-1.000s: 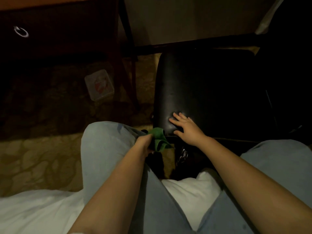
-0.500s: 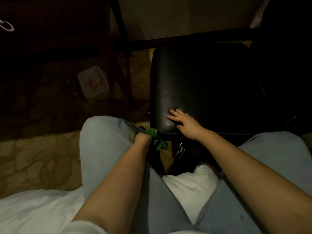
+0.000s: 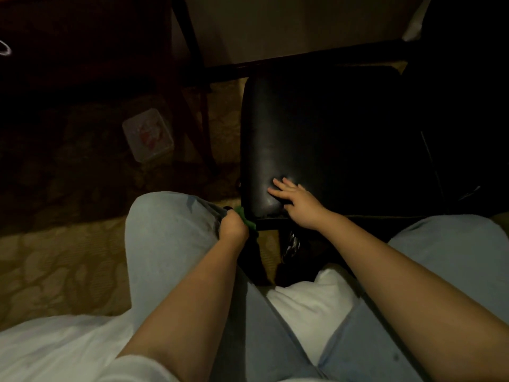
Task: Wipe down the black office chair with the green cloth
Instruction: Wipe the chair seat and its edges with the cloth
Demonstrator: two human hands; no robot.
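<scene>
- Head view: my left hand [image 3: 232, 226] is curled into a fist around the cloth [image 3: 246, 217]. Only a small green part of the cloth shows past my knuckles; the rest is hidden inside the fist.
- The cloth is at the near left corner of the chair [image 3: 316, 139], just under the edge of the seat. It seems to touch the seat edge, but the light is dim and I cannot tell for sure.
- My right hand [image 3: 298, 201] lies flat on the seat, near the same corner. Its fingers are straight and a little spread, the tips pointing to the left, and it holds nothing.
- The seat is black and a bit shiny, and its far right part is lost in the dark.
- Under the seat, between my two arms, a shiny metal part [image 3: 292, 244] of the chair is visible.
- On the carpet [image 3: 55, 257], well to the left of the chair, lies a clear box [image 3: 147, 137] with its lid closed. Inside it there is something red and pale; I cannot tell what it is.
- A dark table leg [image 3: 198, 106] stands between the box and the chair.
- My left knee [image 3: 170, 230], in light blue jeans, is just beside my left hand.
- A white sheet [image 3: 311, 301] is under me and shows between my legs.
- At the far left edge a metal ring [image 3: 5, 48] shows on dark furniture.
</scene>
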